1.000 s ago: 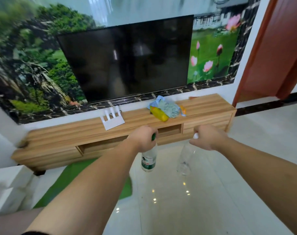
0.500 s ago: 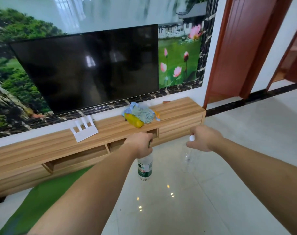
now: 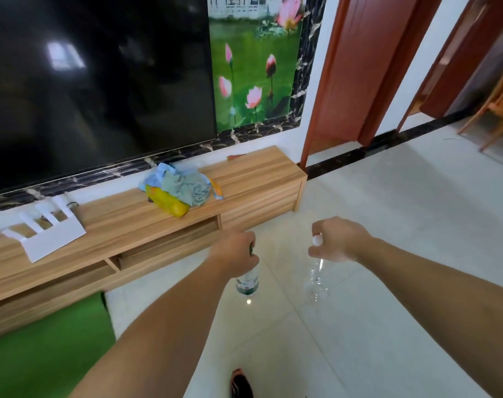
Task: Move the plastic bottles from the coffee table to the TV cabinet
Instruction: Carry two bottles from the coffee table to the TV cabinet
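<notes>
Both arms reach forward over the glossy white tiled floor point(image 3: 388, 282), each carrying a bottle by its neck. The left hand point(image 3: 235, 254) is closed around the top of a green-labelled bottle point(image 3: 248, 281); the fist hides the cap and neck, so only the lower body and label show beneath it. The right hand point(image 3: 337, 241) pinches a clear bottle point(image 3: 316, 278) just under its white cap, and the transparent body is hard to pick out against the pale tiles. Both bottles hang in the air in front of the TV cabinet point(image 3: 244, 179), not touching it. On the cabinet top lie a crumpled blue-green cloth point(image 3: 187, 185) over something yellow point(image 3: 170, 205) and a white router point(image 3: 48, 235) with its antennas blurred. The television point(image 3: 95, 81) is cut off at the top and left. A dark shoe tip point(image 3: 240, 383) pokes in at the bottom edge
</notes>
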`<action>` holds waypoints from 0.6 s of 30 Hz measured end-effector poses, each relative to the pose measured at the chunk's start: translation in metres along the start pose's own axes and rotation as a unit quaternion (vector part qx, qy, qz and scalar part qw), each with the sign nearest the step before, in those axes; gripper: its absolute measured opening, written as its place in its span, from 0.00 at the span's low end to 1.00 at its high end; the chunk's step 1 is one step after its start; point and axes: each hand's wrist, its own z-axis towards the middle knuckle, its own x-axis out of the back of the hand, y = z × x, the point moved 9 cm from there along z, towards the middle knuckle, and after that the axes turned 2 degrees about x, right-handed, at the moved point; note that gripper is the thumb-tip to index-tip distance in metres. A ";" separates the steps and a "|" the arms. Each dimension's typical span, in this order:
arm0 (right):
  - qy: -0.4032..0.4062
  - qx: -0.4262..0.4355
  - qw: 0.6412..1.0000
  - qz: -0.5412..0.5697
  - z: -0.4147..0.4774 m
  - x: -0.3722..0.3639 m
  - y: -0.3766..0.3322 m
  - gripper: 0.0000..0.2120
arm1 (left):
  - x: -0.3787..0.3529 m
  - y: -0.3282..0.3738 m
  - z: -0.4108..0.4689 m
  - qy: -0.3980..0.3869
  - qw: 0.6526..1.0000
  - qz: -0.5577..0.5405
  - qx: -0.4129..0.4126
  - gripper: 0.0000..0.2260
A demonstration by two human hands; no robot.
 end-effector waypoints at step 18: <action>-0.005 -0.003 0.996 0.092 0.258 0.045 0.125 0.22 | 0.028 0.012 0.271 -0.060 0.998 0.002 0.027 0.08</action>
